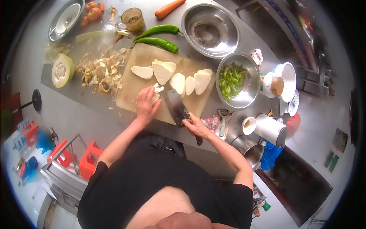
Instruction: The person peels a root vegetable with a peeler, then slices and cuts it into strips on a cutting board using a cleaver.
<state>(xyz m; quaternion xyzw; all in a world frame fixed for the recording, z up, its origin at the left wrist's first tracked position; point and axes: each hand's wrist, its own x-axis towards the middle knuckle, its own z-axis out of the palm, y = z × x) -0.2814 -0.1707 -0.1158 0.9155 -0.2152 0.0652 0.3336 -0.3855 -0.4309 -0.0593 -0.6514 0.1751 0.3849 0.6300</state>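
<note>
My right hand point(195, 126) is wrapped round the handle of a cleaver point(176, 107), whose dark blade lies slanted over the cutting board point(127, 91). Left of the blade, my left hand point(146, 102) rests on the board, its fingers bent against a small bundle of cut white strips point(156, 91). Several white vegetable chunks lie beyond the hands, among them a large one point(164, 71) and one at the right point(203, 81). The blade stands apart from the strips.
Peelings point(103, 72) and a halved melon-like vegetable point(63, 71) lie left of the board. Green peppers point(158, 44) and a carrot point(169, 8) are behind it. At the right are an empty metal bowl point(225, 42), a bowl of sliced peppers point(232, 80) and a peeler point(223, 122).
</note>
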